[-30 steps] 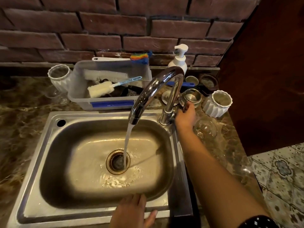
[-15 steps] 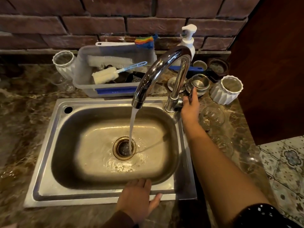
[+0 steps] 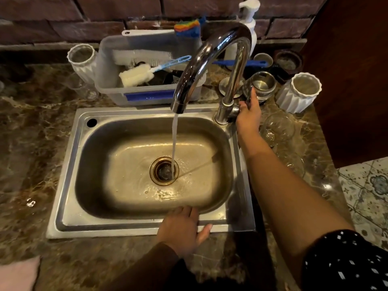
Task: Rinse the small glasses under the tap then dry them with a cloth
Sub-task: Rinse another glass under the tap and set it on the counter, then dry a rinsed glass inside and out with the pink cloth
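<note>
Water runs from the chrome tap (image 3: 210, 53) into the steel sink (image 3: 69, 164) and straight down the drain (image 3: 164, 170). My right hand (image 3: 248, 116) holds the tap handle (image 3: 249, 92) beside the tap's base. My left hand (image 3: 180, 229) rests on the sink's front rim with fingers spread, holding nothing. Clear small glasses stand on the counter right of the sink, one (image 3: 277, 129) just past my right wrist and another (image 3: 291, 162) nearer. One more clear glass (image 3: 84, 89) stands at the left. A pink cloth (image 3: 19, 274) shows at the bottom left corner.
A grey tub (image 3: 147, 95) with brushes and a sponge stands behind the sink. White ribbed cups stand at the left (image 3: 81, 59) and right (image 3: 298, 93). Steel cups (image 3: 263, 82) and a soap pump (image 3: 249, 24) crowd behind the tap. A dark cabinet (image 3: 357, 80) bounds the right.
The view has tilted down and drawn closer to the sink. My right hand stays on the tap handle, my left on the rim. The water stream seems a little thinner.
</note>
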`<state>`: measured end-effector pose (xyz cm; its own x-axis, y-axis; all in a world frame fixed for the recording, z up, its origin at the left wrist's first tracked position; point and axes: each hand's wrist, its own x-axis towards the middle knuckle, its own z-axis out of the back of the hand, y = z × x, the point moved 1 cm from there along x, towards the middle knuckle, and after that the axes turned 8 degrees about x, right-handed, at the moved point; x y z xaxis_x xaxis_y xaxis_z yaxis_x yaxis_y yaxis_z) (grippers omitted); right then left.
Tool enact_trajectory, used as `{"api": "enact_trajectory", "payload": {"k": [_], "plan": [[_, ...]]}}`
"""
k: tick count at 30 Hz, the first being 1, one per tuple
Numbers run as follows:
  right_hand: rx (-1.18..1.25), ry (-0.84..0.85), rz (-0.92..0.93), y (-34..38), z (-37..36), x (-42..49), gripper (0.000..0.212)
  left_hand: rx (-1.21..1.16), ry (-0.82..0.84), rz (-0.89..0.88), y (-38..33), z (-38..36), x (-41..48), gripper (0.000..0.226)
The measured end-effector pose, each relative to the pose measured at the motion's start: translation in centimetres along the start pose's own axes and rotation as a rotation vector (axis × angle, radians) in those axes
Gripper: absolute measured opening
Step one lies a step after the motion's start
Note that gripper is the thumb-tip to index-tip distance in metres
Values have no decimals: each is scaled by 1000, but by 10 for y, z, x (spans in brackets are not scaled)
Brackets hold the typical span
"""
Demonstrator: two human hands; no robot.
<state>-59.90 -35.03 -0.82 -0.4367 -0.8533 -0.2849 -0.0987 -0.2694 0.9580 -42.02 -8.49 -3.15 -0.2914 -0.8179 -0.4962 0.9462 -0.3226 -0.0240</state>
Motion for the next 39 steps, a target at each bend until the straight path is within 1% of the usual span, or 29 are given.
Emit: {"api": "enact_trajectory", "payload": {"k": [4,8,11,15,17,18,19,21,22,24,28,32,35,39], "plan": [[0,-2,-21,2,-2,0,56,5,0,-2,1,-2,0,66],[-67,15,-16,2,-2,-3,59,-8,-12,-8,1,-5,0,68],[-167,72,-33,6,-1,-6,65,-16,-34,8,1,-7,1,66],[-207,124,-39,9,4,-31,68,-72,-95,36,2,-6,-3,65],[-234,118,-4,1,11,-60,74,-145,-137,56,1,-3,-6,61],[-239,117,5,-4,15,-77,77,-214,-161,72,1,0,-6,57],[-253,121,9,-7,20,-96,78,-331,-158,99,3,3,-6,54],[-310,139,14,-12,30,-134,76,-610,-64,141,13,8,-10,58],[-334,167,17,-14,34,-151,73,-696,-13,122,20,10,-12,61],[-427,262,34,-18,38,-186,65,-666,22,63,36,12,-26,61],[-684,519,96,-33,27,-254,57,-584,-117,113,74,6,-81,49],[-949,761,221,-54,-12,-307,50,-419,-229,133,126,-14,-143,39],[-1015,857,259,-65,-55,-346,45,-331,-264,191,172,-39,-188,35],[-992,934,343,-74,-118,-397,39,-262,-359,315,229,-82,-241,38]]}}
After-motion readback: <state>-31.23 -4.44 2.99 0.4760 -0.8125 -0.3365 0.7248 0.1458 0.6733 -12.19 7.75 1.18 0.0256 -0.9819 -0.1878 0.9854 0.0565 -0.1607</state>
